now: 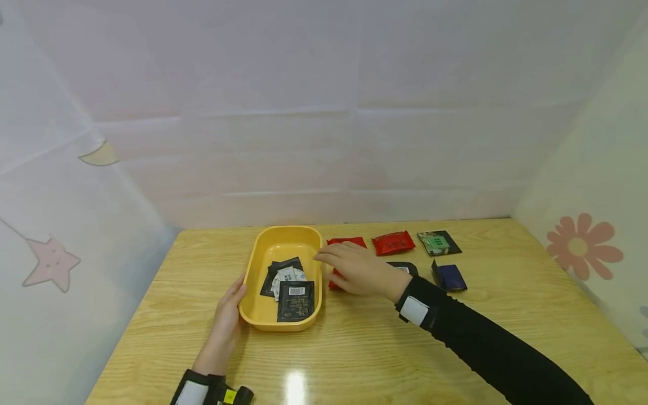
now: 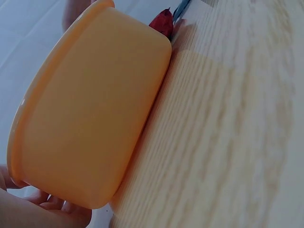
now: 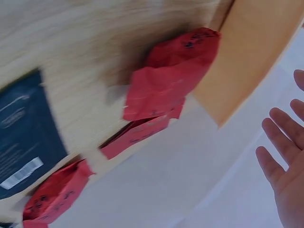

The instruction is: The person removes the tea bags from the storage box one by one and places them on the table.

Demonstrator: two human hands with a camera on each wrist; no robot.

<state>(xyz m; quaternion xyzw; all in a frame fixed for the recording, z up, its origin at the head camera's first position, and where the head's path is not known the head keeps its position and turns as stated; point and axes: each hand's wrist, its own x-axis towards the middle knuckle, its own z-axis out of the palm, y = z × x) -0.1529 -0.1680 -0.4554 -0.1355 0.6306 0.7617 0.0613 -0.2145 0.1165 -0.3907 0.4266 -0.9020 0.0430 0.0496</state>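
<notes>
A yellow plastic tray (image 1: 288, 243) stands on the table, holding black sachets (image 1: 298, 309) and small white sachets (image 1: 287, 274). My left hand (image 1: 229, 312) grips its left side, thumb at the rim and fingers against the outer wall, as the left wrist view also shows. Above the tray's right rim hovers my right hand (image 1: 354, 270), fingers extended and nothing held. Beneath it, red sachets (image 1: 349, 241) lie close to the tray, partly hidden by the hand. In the right wrist view a red sachet (image 3: 171, 78) sits beside the tray wall (image 3: 256, 57).
Right of my right hand lie another red sachet (image 1: 393, 243), a black sachet (image 1: 409, 268) with a barcode label, a green and black sachet (image 1: 437, 243) and a dark blue packet (image 1: 452, 278). A white sheet (image 1: 324, 169) hangs behind the wooden table (image 1: 385, 360).
</notes>
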